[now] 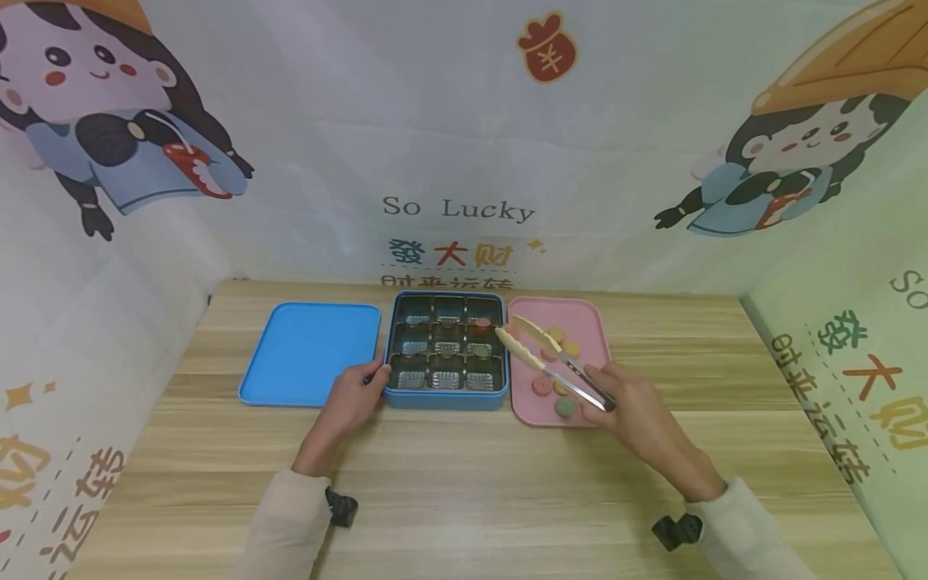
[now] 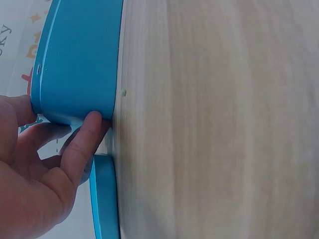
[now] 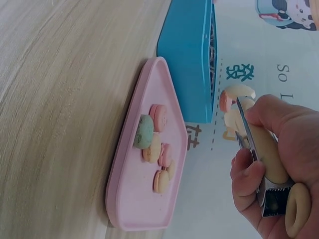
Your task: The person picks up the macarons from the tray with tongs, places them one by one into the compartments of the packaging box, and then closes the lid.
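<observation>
My right hand (image 1: 641, 411) grips a pair of tongs (image 1: 522, 349) with cream tips and metal arms. Between the tips is a pink macaron (image 3: 225, 101), held above the box's right edge and the pink tray (image 1: 522, 407). The blue box (image 1: 445, 399) has a dark divided insert; a pink macaron (image 1: 482, 324) and a green one (image 1: 482, 351) lie in its right-hand column. At the box's left side is my left hand (image 1: 357, 396), fingertips touching the wall and rim near the front corner. Several pink, yellow and green macarons (image 3: 143, 132) lie on the tray.
A flat blue lid (image 1: 312, 354) lies left of the box, close beside my left hand. The tray stands right against the box's other side. Behind the wooden table (image 1: 449, 491) rises a printed white backdrop (image 1: 326, 161), with side panels.
</observation>
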Motion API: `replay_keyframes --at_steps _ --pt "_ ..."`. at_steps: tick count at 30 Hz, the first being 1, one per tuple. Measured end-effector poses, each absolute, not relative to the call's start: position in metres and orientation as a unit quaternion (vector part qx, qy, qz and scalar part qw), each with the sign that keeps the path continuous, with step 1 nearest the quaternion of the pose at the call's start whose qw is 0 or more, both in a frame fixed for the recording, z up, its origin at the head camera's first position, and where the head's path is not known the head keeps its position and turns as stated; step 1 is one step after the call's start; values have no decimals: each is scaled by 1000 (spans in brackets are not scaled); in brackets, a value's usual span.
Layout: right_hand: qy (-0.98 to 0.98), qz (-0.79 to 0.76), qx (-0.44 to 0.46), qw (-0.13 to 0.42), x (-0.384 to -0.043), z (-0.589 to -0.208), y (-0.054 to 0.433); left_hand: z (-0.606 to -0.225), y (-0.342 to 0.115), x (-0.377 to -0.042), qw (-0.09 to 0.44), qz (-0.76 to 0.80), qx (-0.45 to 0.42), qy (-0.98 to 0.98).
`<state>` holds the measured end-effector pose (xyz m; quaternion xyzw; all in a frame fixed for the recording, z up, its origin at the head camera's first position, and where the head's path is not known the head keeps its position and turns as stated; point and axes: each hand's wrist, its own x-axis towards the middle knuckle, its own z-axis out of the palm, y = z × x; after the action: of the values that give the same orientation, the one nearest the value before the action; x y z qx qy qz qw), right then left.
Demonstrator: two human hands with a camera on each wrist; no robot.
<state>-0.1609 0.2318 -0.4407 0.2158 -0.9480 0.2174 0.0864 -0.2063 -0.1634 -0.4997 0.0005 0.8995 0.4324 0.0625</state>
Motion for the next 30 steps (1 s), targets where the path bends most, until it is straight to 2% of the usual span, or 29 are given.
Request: replay_keyframes --at_steps 18,30 --pt "-934 217 281 30 -155 -442 227 -498 -163 -206 60 425 2 903" --pt "-933 224 279 35 -155 -448 227 -497 -163 -205 61 428 5 902"
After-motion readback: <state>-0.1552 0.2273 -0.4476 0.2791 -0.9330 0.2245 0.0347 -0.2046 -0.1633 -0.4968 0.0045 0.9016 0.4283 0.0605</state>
